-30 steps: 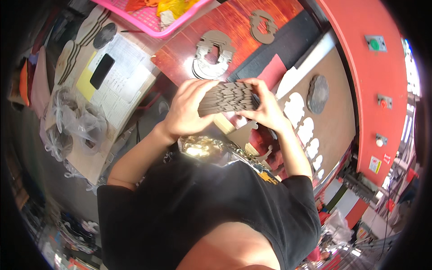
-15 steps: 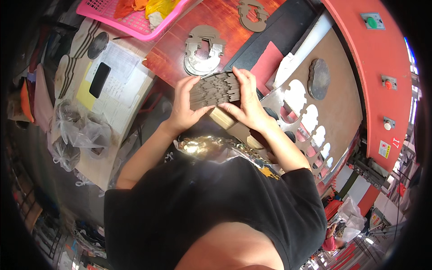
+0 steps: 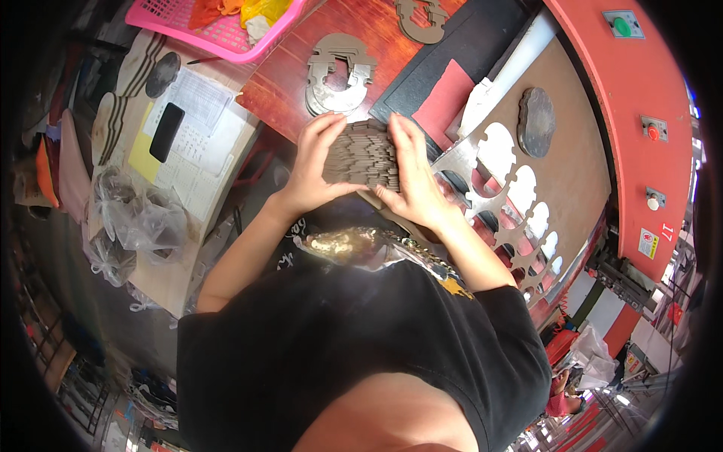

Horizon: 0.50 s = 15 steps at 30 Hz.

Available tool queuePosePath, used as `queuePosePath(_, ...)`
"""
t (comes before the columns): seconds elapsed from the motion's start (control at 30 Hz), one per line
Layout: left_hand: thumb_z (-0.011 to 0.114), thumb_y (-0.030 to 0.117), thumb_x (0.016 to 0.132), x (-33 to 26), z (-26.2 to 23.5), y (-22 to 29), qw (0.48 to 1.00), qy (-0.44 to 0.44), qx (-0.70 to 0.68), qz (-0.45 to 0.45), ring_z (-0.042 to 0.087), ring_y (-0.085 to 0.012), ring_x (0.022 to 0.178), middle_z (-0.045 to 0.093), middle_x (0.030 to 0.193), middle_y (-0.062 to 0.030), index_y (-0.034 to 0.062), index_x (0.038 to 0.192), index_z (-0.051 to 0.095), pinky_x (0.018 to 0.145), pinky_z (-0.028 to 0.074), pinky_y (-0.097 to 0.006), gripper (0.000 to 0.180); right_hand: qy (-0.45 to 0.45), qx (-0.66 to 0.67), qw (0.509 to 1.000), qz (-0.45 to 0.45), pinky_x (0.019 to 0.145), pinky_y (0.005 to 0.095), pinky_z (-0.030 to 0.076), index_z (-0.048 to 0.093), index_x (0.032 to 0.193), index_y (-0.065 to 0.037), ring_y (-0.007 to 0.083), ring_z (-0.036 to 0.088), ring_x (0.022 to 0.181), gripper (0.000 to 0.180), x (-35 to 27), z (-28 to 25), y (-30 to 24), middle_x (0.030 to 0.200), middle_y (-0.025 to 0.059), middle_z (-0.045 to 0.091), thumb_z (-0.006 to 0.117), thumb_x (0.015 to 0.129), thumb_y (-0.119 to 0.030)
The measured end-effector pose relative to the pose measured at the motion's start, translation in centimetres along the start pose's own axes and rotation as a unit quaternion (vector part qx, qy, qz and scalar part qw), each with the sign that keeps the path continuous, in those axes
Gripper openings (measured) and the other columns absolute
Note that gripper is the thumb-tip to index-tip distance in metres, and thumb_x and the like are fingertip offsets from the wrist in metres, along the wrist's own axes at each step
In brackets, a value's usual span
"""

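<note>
Between my two hands, in front of my chest, is a thick stack of flat grey-brown cut pieces [image 3: 363, 157] with notched, wavy edges. My left hand [image 3: 313, 162] presses its left side, fingers along the far part and thumb across the near edge. My right hand [image 3: 416, 177] grips the right side the same way. The stack's underside is hidden. Just beyond my hands, a small pile of ring-shaped plates [image 3: 337, 101] lies on the reddish wooden board [image 3: 279, 83]. A sheet with a row of cut-out holes [image 3: 458, 160] lies to the right of my right hand.
A dark scalloped block [image 3: 536, 124] sits on the brown surface beside a red machine [image 3: 648, 90] with buttons. On the left table are a phone [image 3: 166, 132], papers [image 3: 199, 102] and clear plastic bags [image 3: 154, 226]. A pink basket [image 3: 226, 50] stands at the far left.
The stack has tilted in my hands, so more of its layered, notched side shows. My hands have turned with it, and the light-coloured block below it is now mostly covered.
</note>
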<state>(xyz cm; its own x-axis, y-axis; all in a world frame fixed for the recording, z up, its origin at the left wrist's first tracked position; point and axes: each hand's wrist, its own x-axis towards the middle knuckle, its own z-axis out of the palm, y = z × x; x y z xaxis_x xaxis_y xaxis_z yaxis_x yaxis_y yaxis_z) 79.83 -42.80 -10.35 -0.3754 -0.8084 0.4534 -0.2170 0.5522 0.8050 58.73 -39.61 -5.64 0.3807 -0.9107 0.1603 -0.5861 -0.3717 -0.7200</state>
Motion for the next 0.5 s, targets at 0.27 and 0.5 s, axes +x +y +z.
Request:
queuePosePath(0.27, 0.086, 0.025, 0.064, 1.8, -0.8, 1.1, 0.997, -0.056, 0.043, 0.018, 0.045, -0.0311, 0.122, 0.047, 0.132, -0.011, 0.0122, 0.136, 0.055, 0.104, 0.038, -0.043, 0.079, -0.017, 0.013, 1.0, 0.006, 0.103, 0.0436, 0.038, 0.031, 0.15, -0.005, 0.0375, 0.046, 0.12, 0.091, 0.6, -1.8, 0.6, 0.131, 0.0216, 0.044, 0.079, 0.073, -0.017)
queuePosePath(0.5, 0.081, 0.03, 0.07, 1.9, -1.3, 1.2, 0.988, -0.098, 0.114, 0.03, 0.042, -0.034, 0.129, 0.043, 0.139, -0.0135, 0.0089, 0.138, 0.051, 0.107, 0.036, -0.047, 0.077, -0.019, -0.019, 1.0, -0.004, 0.104, 0.0443, 0.038, 0.026, 0.15, -0.001, 0.0389, 0.044, 0.125, 0.092, 0.2, -1.7, 0.6, 0.136, 0.0238, 0.042, 0.078, 0.079, -0.025)
